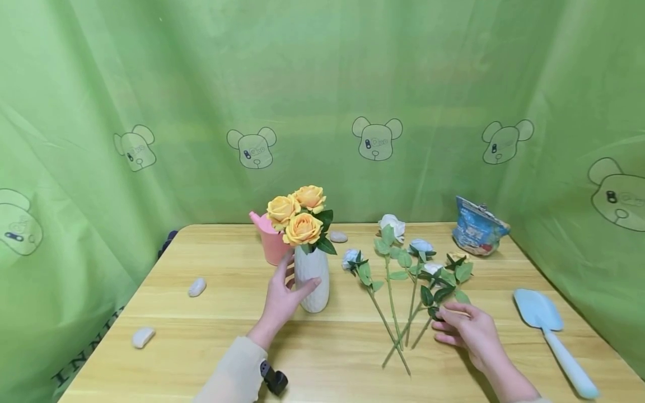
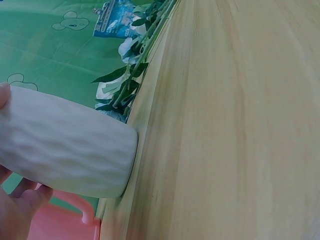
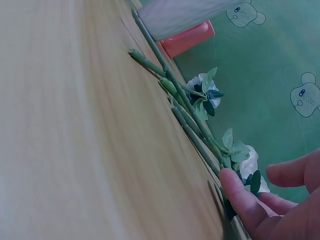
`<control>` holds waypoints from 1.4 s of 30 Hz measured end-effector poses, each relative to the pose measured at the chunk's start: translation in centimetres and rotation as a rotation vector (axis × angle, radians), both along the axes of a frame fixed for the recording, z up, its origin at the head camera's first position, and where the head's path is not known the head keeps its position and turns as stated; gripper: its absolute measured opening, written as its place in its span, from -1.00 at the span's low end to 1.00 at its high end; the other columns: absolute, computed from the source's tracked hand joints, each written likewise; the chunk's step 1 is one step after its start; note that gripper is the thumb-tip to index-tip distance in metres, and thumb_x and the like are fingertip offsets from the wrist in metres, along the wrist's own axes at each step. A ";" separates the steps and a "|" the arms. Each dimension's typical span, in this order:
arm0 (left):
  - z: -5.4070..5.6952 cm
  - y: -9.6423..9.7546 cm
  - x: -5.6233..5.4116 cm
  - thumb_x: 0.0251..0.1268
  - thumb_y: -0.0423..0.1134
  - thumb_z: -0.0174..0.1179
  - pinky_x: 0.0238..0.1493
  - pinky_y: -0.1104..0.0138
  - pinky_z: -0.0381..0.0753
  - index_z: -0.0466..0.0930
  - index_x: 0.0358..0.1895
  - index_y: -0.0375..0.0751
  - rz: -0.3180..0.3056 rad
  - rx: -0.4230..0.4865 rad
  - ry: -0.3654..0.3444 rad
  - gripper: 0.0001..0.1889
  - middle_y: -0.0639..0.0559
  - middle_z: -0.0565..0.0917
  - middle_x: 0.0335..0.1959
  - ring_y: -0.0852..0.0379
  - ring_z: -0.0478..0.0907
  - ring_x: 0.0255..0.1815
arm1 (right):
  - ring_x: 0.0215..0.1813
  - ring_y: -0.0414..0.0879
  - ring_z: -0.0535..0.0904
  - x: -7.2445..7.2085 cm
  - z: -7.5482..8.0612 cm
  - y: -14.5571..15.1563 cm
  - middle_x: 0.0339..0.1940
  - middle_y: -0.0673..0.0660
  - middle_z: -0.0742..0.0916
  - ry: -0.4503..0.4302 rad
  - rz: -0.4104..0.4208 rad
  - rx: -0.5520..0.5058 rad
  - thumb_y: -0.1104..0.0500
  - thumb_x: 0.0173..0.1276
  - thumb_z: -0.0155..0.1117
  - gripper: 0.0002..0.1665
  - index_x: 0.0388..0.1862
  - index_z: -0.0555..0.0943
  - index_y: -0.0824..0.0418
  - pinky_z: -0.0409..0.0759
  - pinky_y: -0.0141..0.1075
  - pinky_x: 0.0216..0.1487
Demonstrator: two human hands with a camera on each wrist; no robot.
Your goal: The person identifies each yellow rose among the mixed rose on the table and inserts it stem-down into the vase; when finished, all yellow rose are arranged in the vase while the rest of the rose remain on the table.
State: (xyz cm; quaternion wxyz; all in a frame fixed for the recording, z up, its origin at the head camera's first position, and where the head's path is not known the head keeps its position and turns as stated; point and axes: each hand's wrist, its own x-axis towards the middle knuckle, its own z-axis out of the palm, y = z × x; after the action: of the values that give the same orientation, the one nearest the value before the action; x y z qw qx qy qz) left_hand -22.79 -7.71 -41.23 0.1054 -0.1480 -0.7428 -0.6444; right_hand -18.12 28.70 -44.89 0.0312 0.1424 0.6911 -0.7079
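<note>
A white ridged vase (image 1: 316,288) stands upright on the table with several orange-yellow roses (image 1: 304,228) in it. My left hand (image 1: 283,296) grips the vase from its left side, thumb across the front; the left wrist view shows fingers on both sides of the vase (image 2: 70,142). Loose artificial roses lie to the right: a white rose (image 1: 395,226), two pale blue roses, one a blue rose (image 1: 351,258), and others with crossing green stems (image 1: 390,330). My right hand (image 1: 471,330) is at the rightmost leaves, its fingers (image 3: 240,197) spread apart beside the stems.
Behind the vase stands a pink watering can (image 1: 272,243). A blue bag (image 1: 476,229) sits at the back right, and a light blue shovel (image 1: 541,313) lies near the right edge. Pale stones, including one stone (image 1: 197,287) at left, lie about. Green curtains (image 1: 312,84) enclose the table.
</note>
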 end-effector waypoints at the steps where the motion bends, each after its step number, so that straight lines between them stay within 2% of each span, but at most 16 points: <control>1: 0.0 0.0 0.0 0.08 -0.23 0.36 0.12 0.04 0.40 0.15 0.39 -0.01 -0.001 0.001 0.000 -0.21 -0.11 0.33 0.24 -0.14 0.36 0.14 | -0.23 -0.02 0.68 0.0 0.0 0.1 -0.24 0.12 0.69 -0.011 -0.004 -0.005 0.23 0.33 0.18 -0.28 0.31 0.10 0.50 0.61 -0.12 -0.16; 8: 0.1 0.0 0.0 0.08 -0.24 0.36 0.10 0.03 0.41 0.16 0.38 -0.02 0.000 0.003 0.016 -0.22 -0.13 0.34 0.23 -0.15 0.37 0.12 | -0.26 -0.02 0.68 0.4 0.0 0.3 -0.27 0.11 0.67 -0.053 -0.023 -0.033 0.24 0.37 0.12 -0.32 0.31 0.08 0.52 0.62 -0.12 -0.18; 16: 0.1 0.0 0.0 0.08 -0.25 0.36 0.10 0.04 0.41 0.15 0.39 -0.04 0.000 0.009 0.018 -0.21 -0.14 0.34 0.24 -0.15 0.36 0.13 | -0.34 0.00 0.68 0.9 0.0 -0.2 -0.35 0.15 0.69 -0.074 -0.010 -0.035 0.24 0.33 0.18 -0.44 0.18 0.23 0.48 0.63 -0.11 -0.25; 25: 0.1 0.0 -0.1 0.07 -0.26 0.36 0.10 0.04 0.41 0.16 0.39 -0.03 -0.002 0.018 0.022 -0.21 -0.13 0.34 0.23 -0.14 0.37 0.12 | -0.38 0.00 0.68 0.9 0.0 -0.8 -0.41 0.18 0.70 -0.052 -0.006 0.042 0.25 0.30 0.21 -0.40 0.21 0.21 0.45 0.64 -0.12 -0.30; 34: -0.1 0.0 0.0 0.09 -0.24 0.35 0.08 0.03 0.42 0.16 0.39 -0.01 -0.007 0.003 0.029 -0.22 -0.12 0.35 0.22 -0.15 0.38 0.11 | -0.36 -0.08 0.67 0.3 0.1 0.6 -0.31 0.08 0.65 -0.013 -0.090 0.113 0.22 0.29 0.22 -0.29 0.28 0.15 0.50 0.64 -0.20 -0.25; 42: 0.0 0.0 0.1 0.09 -0.24 0.35 0.07 0.02 0.43 0.16 0.39 -0.02 -0.005 -0.001 0.034 -0.22 -0.13 0.35 0.22 -0.15 0.38 0.10 | -0.43 -0.13 0.64 -1.1 0.2 2.0 -0.44 0.03 0.68 0.013 -0.143 0.130 0.26 0.27 0.23 -0.36 0.22 0.22 0.52 0.65 -0.24 -0.35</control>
State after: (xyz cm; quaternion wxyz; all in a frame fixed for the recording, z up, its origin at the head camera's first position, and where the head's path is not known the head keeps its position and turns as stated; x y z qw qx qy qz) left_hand -22.66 -7.76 -41.21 0.1164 -0.1609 -0.7409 -0.6416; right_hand -19.26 30.70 -44.70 -0.0332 0.1882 0.7239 -0.6629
